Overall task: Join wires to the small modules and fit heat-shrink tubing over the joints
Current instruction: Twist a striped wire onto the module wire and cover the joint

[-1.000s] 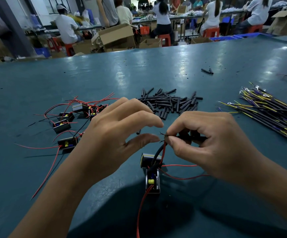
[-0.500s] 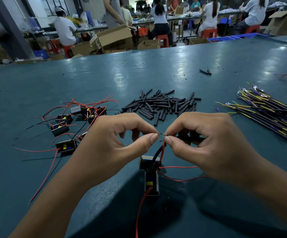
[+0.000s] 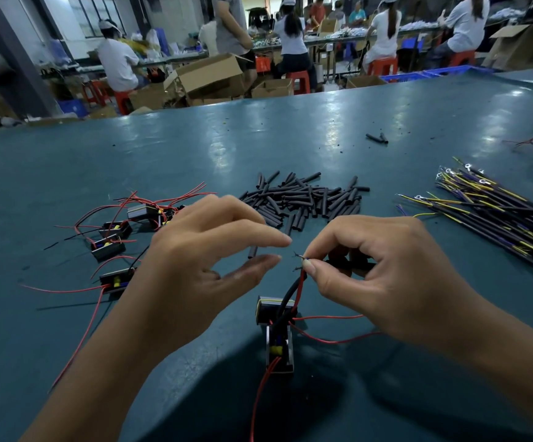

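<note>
Near the left edge of the teal surface (image 3: pixel 67 173) lie small black modules with red leads (image 3: pixel 112 240). The left hand (image 3: pixel 195 260) hovers, fingers relaxed, empty. Black heat-shrink tubing pieces (image 3: pixel 303 199) lie centrally. The right hand (image 3: pixel 376 272) pinches the stripped wire ends (image 3: pixel 300 260) above a black module (image 3: pixel 279 339). Yellow-and-purple wires (image 3: pixel 498 215) lie toward the right edge.
</note>
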Tool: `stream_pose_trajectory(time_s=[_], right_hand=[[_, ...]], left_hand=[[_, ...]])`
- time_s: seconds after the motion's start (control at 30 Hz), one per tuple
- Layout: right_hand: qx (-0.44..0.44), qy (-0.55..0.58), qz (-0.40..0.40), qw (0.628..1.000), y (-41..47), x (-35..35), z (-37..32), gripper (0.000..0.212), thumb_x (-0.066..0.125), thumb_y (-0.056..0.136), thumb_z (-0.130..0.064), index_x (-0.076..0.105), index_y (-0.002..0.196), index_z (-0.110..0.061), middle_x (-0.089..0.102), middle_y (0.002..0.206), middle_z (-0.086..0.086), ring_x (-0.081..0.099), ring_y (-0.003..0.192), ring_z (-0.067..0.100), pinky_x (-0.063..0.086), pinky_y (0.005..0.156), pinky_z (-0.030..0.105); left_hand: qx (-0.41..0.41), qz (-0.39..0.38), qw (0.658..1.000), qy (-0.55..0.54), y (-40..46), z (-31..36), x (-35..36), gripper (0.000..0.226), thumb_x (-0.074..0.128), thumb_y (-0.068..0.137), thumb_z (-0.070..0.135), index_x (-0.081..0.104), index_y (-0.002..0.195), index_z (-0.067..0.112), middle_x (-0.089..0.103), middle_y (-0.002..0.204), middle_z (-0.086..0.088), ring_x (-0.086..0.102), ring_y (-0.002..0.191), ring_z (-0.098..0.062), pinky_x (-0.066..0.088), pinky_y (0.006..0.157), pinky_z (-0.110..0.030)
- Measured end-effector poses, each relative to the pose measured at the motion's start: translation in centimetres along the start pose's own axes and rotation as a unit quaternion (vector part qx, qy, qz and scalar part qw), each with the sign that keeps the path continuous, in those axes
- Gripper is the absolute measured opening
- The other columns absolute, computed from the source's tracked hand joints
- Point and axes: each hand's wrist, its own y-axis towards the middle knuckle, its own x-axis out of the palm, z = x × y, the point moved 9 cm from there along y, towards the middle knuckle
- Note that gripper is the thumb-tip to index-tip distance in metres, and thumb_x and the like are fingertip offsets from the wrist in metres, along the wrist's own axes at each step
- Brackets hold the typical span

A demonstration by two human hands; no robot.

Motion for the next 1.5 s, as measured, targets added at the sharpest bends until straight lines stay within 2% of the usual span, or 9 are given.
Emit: stream_pose_trajectory(time_s=[0.13,0.2,0.37,0.6,0.83,1.0,1.13,1.37,1.5], right_hand=[[-0.009,0.001,-0.007,1.0,0.0,0.2,-0.4,0.007,0.071,0.084,-0.017,0.069,0.078,-0.019,0.061,0.068,-0.015,0.057,0.065,0.007,0.037,0.06,0.008],[-0.014,0.0,-0.01,1.0,0.0,0.2,-0.7,0.007,0.071,0.084,-0.016,0.069,0.077,-0.019,0.06,0.068,-0.016,0.057,0.065,0.006,0.037,0.061,0.008],[-0.018,-0.001,-0.009,1.0,0.2,0.3,-0.8,0.007,0.07,0.084,-0.014,0.069,0.078,-0.017,0.06,0.069,-0.015,0.057,0.065,0.005,0.038,0.061,0.008],[-0.014,0.0,-0.014,1.0,0.2,0.5,-0.6,0.008,0.07,0.085,-0.017,0.068,0.078,-0.019,0.06,0.068,-0.015,0.057,0.065,0.007,0.038,0.061,0.01],[-0.011,0.004,-0.012,1.0,0.2,0.3,-0.5,0.007,0.07,0.085,-0.017,0.069,0.078,-0.019,0.06,0.068,-0.015,0.058,0.065,0.007,0.039,0.06,0.01],[0.002,0.003,-0.005,1.0,0.3,0.1,0.1,0.008,0.071,0.085,-0.018,0.069,0.077,-0.02,0.06,0.067,-0.015,0.057,0.063,0.007,0.038,0.058,0.011],[0.023,0.008,0.011,1.0,0.2,-0.1,0.5,0.008,0.07,0.083,-0.02,0.068,0.076,-0.022,0.06,0.066,-0.015,0.056,0.061,0.006,0.037,0.055,0.01],[0.046,0.019,0.016,0.999,0.2,0.0,1.2,0.012,0.072,0.083,-0.017,0.068,0.073,-0.023,0.059,0.062,-0.015,0.051,0.055,0.005,0.033,0.053,0.008],[0.042,0.021,0.013,0.999,0.2,0.0,0.9,0.012,0.072,0.083,-0.017,0.068,0.073,-0.022,0.06,0.064,-0.014,0.052,0.055,0.003,0.033,0.053,0.006]], left_hand=[[0.029,-0.01,0.999,0.024,-0.1,0.0,0.8,0.017,0.073,0.089,0.028,0.079,0.098,0.015,0.062,0.094,0.002,0.06,0.083,-0.024,0.048,0.072,-0.042],[0.041,-0.007,0.999,0.027,-0.1,0.2,0.9,0.017,0.072,0.089,0.028,0.078,0.097,0.015,0.062,0.094,0.002,0.059,0.082,-0.025,0.048,0.07,-0.044],[0.046,0.017,0.999,-0.002,-0.1,0.4,0.1,0.014,0.073,0.092,0.028,0.069,0.103,0.022,0.057,0.1,0.009,0.058,0.086,-0.018,0.046,0.075,-0.036],[0.064,0.006,0.998,0.026,-0.2,0.5,0.3,0.012,0.073,0.092,0.022,0.079,0.097,0.014,0.063,0.092,0.001,0.058,0.079,-0.024,0.045,0.071,-0.039],[0.017,-0.014,0.999,-0.042,-0.2,0.0,0.5,0.019,0.072,0.089,0.025,0.077,0.105,0.015,0.063,0.097,0.001,0.062,0.089,-0.022,0.047,0.077,-0.028],[-0.011,0.0,0.998,-0.07,-0.1,-0.2,0.2,0.015,0.069,0.09,0.024,0.079,0.097,0.016,0.068,0.089,0.004,0.065,0.081,-0.015,0.047,0.072,-0.023],[-0.059,-0.035,0.993,-0.094,-0.2,-0.8,1.1,0.021,0.064,0.092,0.03,0.079,0.101,0.018,0.068,0.09,0.008,0.067,0.085,-0.012,0.047,0.073,-0.016],[-0.11,-0.114,0.97,-0.183,-0.8,-1.6,2.7,0.027,0.063,0.094,0.034,0.076,0.114,0.021,0.068,0.098,0.009,0.067,0.095,-0.018,0.047,0.079,-0.017],[-0.07,-0.047,0.991,-0.108,-0.2,-1.6,1.6,0.014,0.071,0.092,0.019,0.078,0.104,0.017,0.066,0.094,0.009,0.064,0.084,-0.016,0.042,0.074,-0.015]])
